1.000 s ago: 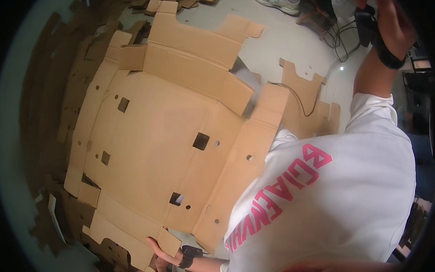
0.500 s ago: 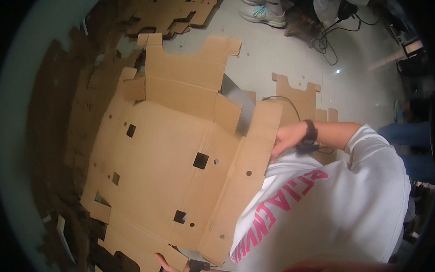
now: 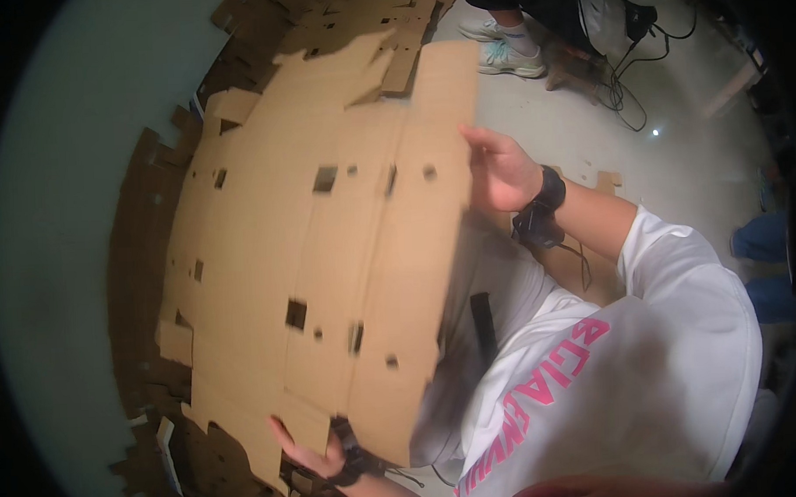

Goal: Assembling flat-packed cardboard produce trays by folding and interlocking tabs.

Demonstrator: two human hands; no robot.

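Note:
A large flat sheet of brown cardboard with square cut-outs, small round holes and crease lines is held up in front of my body, tilted. My right hand grips its near edge at the upper part of the view, thumb along the edge and fingers partly hidden behind. Lower down, my left hand holds a flap at the bottom edge; its other fingers are out of sight behind the board. Black bands with small devices sit on both wrists. The sheet's edges look slightly blurred.
Other cut cardboard sheets lie stacked at the back and along the left beside a pale wall. A seated person's shoes and black cables are at the far right. Blue trouser legs show at the right edge.
The cardboard sheet has tilted and been raised, its flaps at the far end now folded away. My right hand has moved up with its edge, my left hand slightly upward.

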